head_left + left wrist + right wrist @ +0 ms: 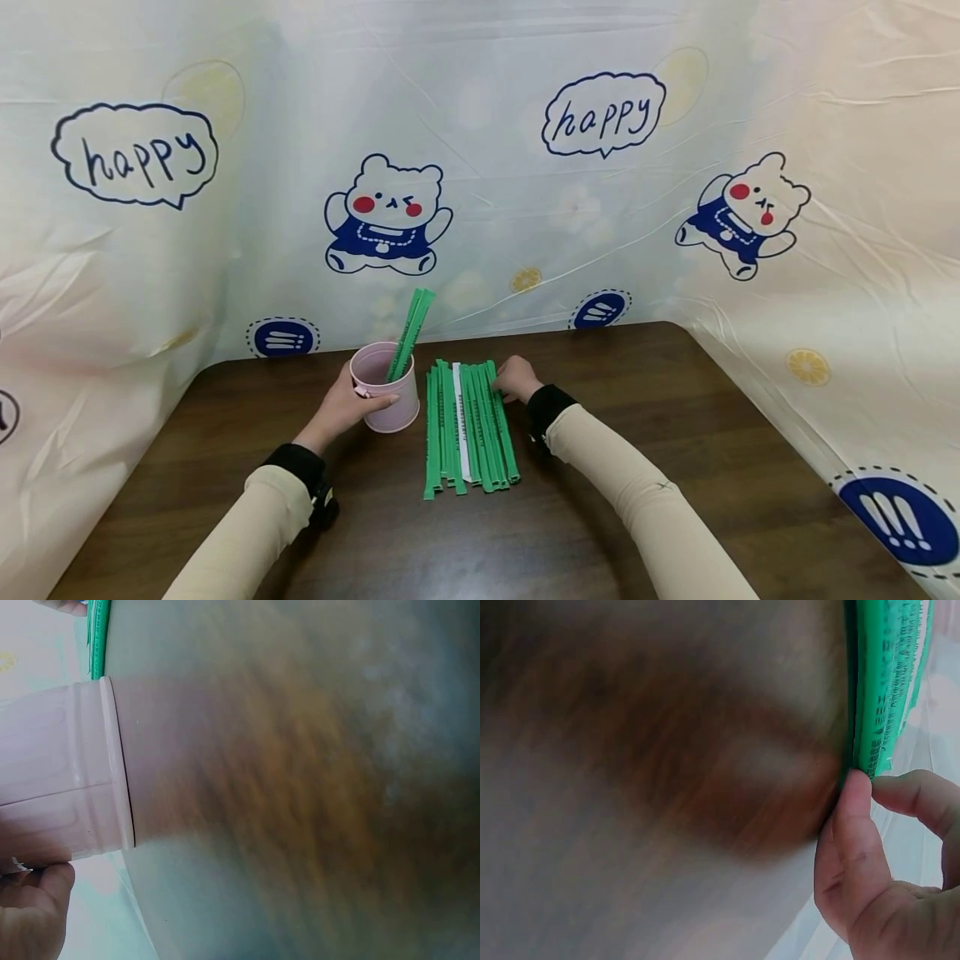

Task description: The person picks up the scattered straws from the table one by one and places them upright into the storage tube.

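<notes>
Left hand: left hand (pixel 347 406) curls around the side of the pink cup (pixel 392 398), thumb across its front and fingers behind, so the cup is held firm and upright on the table (pixel 675 433); judged as a steadying hold.
Cup contents: a few green strips (pixel 408 333) stand inside the gripped cup, leaning up and away from the hand's thumb side.
Right hand: right hand (pixel 516 379) sits at the far end of the flat row of strips (pixel 468 425); in the right wrist view the thumb (pixel 851 817) and a bent forefinger close on the end of the outermost strip (pixel 885 682), a light pinch at the tip, probably to peel one from the row.
Row of strips: lying side by side on the table, just beside the cup and between the two hands, running from the pinching fingers back toward the person; one paler strip lies among the green.
Strip printing: small dark characters run along the strips, too fine to read.
Backdrop writing: "happy" (pixel 603 117) in speech bubbles on the sheet behind, with cartoon bears (pixel 386 217); round blue badges (pixel 900 521) show exclamation marks.
</notes>
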Tool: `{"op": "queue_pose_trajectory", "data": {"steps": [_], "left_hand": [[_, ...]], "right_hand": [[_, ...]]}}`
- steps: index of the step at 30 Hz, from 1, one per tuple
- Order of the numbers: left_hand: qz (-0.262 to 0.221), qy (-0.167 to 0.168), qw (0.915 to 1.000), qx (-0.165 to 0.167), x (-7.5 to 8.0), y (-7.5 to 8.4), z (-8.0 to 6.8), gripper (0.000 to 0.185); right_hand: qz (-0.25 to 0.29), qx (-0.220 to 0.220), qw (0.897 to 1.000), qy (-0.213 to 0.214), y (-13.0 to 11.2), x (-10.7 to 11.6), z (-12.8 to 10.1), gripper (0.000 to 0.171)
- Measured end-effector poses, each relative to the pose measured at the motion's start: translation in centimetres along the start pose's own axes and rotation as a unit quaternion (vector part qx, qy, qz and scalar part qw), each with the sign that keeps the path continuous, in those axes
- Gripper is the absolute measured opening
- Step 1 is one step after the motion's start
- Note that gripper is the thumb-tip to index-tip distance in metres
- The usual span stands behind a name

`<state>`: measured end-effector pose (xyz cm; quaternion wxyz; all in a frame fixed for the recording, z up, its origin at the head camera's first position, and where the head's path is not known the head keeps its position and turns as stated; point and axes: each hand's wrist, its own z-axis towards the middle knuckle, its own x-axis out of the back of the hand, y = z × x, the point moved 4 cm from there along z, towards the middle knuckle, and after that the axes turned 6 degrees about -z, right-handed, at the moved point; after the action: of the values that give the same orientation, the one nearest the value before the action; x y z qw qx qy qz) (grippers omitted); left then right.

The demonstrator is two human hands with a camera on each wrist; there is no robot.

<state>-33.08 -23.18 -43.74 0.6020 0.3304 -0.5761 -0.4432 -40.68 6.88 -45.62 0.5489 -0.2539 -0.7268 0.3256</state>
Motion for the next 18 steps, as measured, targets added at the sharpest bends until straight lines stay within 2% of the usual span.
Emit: {"op": "queue_pose_trajectory", "data": {"steps": [4,7,10,12,14,15,16,17,18], "left_hand": [[-0.004,0.001,1.0,-0.002,0.0,-0.1,0.0,0.098],[-0.006,0.003,1.0,0.0,0.0,-0.3,0.0,0.098],[-0.005,0.006,1.0,0.0,0.1,-0.5,0.1,0.098],[-0.004,0.006,1.0,0.001,0.1,-0.5,0.2,0.098],[-0.006,0.004,1.0,0.003,0.1,-0.5,0.2,0.098],[-0.007,0.003,1.0,0.004,0.1,-0.5,0.2,0.098],[-0.007,0.002,1.0,0.006,0.1,-0.5,0.2,0.098],[-0.008,0.001,0.9999,0.008,0.1,-0.4,0.2,0.098],[-0.008,0.0,0.9999,0.009,0.0,-0.4,0.2,0.098]], "right_hand": [[0.047,-0.017,0.999,-0.013,0.1,0.1,-0.2,0.039],[0.063,-0.022,0.998,-0.014,-0.1,0.6,-0.4,0.041],[0.1,0.017,0.995,-0.019,2.4,0.6,3.3,0.045],[0.112,0.014,0.993,-0.015,2.5,1.0,4.1,0.048],[0.127,0.014,0.992,-0.012,2.0,1.7,4.1,0.048],[0.128,-0.004,0.992,-0.005,0.2,2.6,2.4,0.048],[0.133,0.0,0.991,0.002,-1.0,3.3,1.5,0.047],[0.129,-0.013,0.991,0.01,-2.8,4.2,0.1,0.047],[0.136,-0.003,0.991,0.013,-4.0,5.1,-0.5,0.047]]}}
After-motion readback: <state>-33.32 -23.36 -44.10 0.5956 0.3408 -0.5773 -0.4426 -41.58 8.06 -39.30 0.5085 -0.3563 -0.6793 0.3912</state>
